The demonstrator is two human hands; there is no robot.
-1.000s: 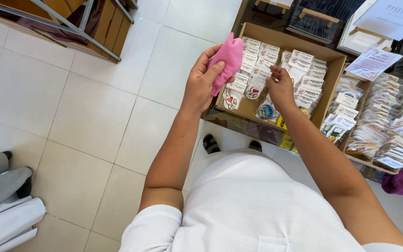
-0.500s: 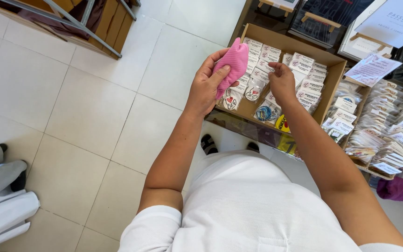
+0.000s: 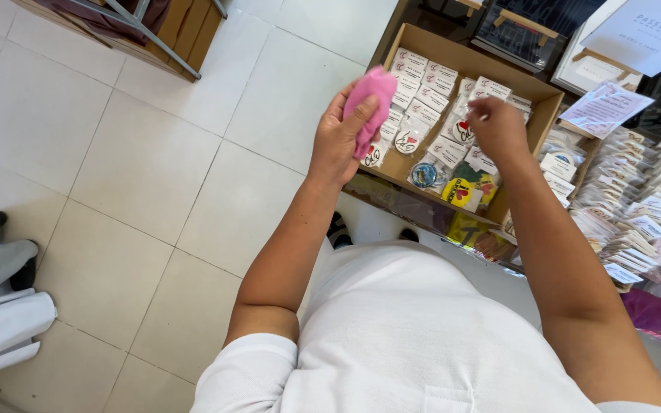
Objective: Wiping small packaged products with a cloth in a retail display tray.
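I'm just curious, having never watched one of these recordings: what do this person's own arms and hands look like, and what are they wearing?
Both arms are bare from the short white sleeves down. The left hand and right hand wear no gloves; no rings, watch or bracelets show.

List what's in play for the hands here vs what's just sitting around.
In play:
- left hand gripping a pink cloth
- right hand reaching among small packaged badges
- cardboard box holding them

Lying about:
- rows of packets in the next tray
- printed sheet
- white sign
- wooden crate on the floor
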